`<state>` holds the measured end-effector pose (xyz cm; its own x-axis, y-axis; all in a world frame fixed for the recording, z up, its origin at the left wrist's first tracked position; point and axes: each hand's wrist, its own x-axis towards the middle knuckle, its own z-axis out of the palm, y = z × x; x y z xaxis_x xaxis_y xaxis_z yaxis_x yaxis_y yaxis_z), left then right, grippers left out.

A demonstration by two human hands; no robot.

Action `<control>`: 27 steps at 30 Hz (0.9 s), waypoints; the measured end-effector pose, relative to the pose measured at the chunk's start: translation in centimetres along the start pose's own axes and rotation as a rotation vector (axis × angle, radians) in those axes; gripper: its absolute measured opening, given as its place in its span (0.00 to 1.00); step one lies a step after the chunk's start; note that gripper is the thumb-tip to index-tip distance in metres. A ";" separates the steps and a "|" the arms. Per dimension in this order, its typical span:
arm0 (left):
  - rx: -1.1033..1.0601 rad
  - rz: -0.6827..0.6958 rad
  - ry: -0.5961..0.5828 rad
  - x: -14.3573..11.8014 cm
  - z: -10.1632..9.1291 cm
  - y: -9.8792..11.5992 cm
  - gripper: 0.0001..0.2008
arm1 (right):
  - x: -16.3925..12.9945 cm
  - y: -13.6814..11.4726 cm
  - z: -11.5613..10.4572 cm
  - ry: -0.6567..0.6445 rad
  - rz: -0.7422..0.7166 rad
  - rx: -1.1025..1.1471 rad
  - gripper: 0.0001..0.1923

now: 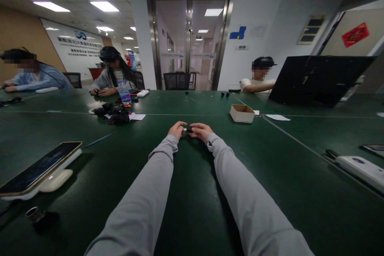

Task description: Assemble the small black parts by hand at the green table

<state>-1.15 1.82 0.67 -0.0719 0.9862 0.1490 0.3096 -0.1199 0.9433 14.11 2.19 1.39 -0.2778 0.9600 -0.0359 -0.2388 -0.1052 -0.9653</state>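
Note:
Both arms reach forward over the dark green table (192,192). Between the hands, just above the tabletop, is a small black-and-silver cylindrical part (186,129); it is too small to tell its exact kind. My left hand (176,130) pinches its silver end. On the other side, the fingers of my right hand (202,131) are closed on the black end. The fingertips partly hide the part. At the lower left lies a larger black piece with a silver tubular end (37,216), apart from both hands.
A phone (42,166) lies tilted on a white object at left. Ahead are a pile of black parts (112,113), a water bottle (124,92) and an open cardboard box (242,114). A white power bank-like device (361,170) lies right. Several people sit across the table.

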 end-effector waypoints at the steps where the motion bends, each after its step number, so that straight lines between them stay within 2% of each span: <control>1: 0.004 -0.011 -0.006 0.0 0.0 0.1 0.15 | 0.0 0.0 0.0 0.000 -0.001 -0.001 0.09; 27: -0.055 0.041 -0.047 -0.4 -0.1 0.3 0.15 | -0.2 -0.1 -0.1 -0.015 -0.009 -0.016 0.10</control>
<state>-1.16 1.37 0.92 -0.0155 0.9845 0.1750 0.2590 -0.1651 0.9517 14.32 2.07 1.49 -0.2896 0.9568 -0.0238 -0.2261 -0.0926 -0.9697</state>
